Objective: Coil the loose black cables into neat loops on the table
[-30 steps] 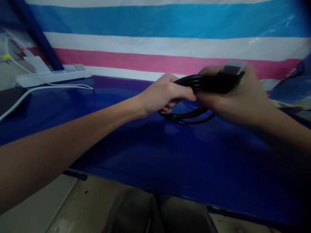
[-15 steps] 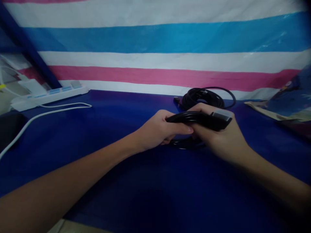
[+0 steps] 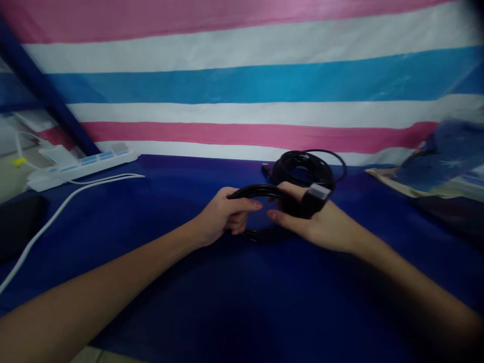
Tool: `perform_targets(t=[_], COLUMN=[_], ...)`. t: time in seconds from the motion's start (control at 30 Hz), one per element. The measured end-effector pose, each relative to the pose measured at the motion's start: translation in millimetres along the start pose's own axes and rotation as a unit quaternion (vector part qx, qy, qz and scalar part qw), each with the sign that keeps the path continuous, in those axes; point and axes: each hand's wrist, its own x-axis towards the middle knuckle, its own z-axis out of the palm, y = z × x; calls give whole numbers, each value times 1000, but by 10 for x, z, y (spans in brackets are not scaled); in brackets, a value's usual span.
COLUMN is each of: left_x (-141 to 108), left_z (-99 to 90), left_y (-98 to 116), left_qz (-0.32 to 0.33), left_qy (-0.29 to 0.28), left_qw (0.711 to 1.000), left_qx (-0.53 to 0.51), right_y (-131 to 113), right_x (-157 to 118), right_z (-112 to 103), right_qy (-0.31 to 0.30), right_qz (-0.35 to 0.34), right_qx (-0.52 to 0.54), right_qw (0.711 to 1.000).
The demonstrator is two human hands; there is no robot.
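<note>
A black cable (image 3: 260, 191) is looped into a coil between my two hands above the blue tabletop. My left hand (image 3: 227, 214) is closed around the left side of the coil, its thumb lying along it. My right hand (image 3: 321, 224) grips the coil's right side loosely, the thumb apart from the fingers. Across this hand lies the cable's thick black plug (image 3: 314, 199), with a pale grey end pointing up and right. The lower turns of the coil hang beneath the hands. Part of the coil is hidden by my right hand.
Behind my right hand, a second coiled black cable (image 3: 302, 169) rests on the blue table (image 3: 189, 302). A white power strip (image 3: 85, 166) with a white cord sits at the back left, near a dark object (image 3: 22, 227). A striped sheet (image 3: 227, 85) hangs behind; a blue bag (image 3: 442, 159) is at right.
Both hands and the coil have shifted left and slightly down in view, as the camera view tilted. My right thumb has spread away from the left hand, and the hands are farther apart.
</note>
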Motion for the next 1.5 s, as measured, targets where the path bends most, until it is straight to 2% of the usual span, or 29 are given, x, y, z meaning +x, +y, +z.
perform_targets(t=[0.13,0.3,0.4,0.5,0.57,0.67,0.73,0.8,0.87,1.0,1.07,1.17,1.3,1.4,1.5], left_x=[-33,-1,75,109,100,74,67,66,66,68,78,101,119,116,110], left_z=[58,246,372,471,506,475,408,336,286,289,315,340,363,401,428], left_y=[50,286,415,392,305,184,160,176,198,183,151,110,97,97,101], left_qz=[-22,-120,-146,-103,-60,-10,8,-2,-29,-35,-27,-10,46,79,74], left_qy=[-29,-108,-88,-58,-36,-38,-60,-86,-95,-92,-95,-66,-17,18,48], left_qw=[999,984,971,978,990,999,998,996,995,991,990,992,993,993,995], left_qx=[21,72,166,172,121,25,-12,-19,2,85,104,107,111,84,53], right_y=[22,20,-12,-47,-63,-83,-95,-103,-103,-111,-138,-186,-184,-130,-98], right_x=[0,-6,-18,-21,2,67,105,117,103,51,34,24,20,26,43], right_z=[58,-3,-83,-111,-98,-54,-21,8,26,4,-27,-69,-73,-35,5], right_qy=[21,46,49,99,157,242,225,164,123,139,147,146,148,211,267], right_qz=[-1,-119,-158,-156,-137,-55,23,74,78,-6,-58,-80,-62,-51,-62], right_qx=[15,-123,-250,-322,-276,-45,119,199,186,-22,-125,-216,-229,-158,-126], right_qw=[1000,984,954,929,938,968,967,963,972,990,980,962,960,963,953])
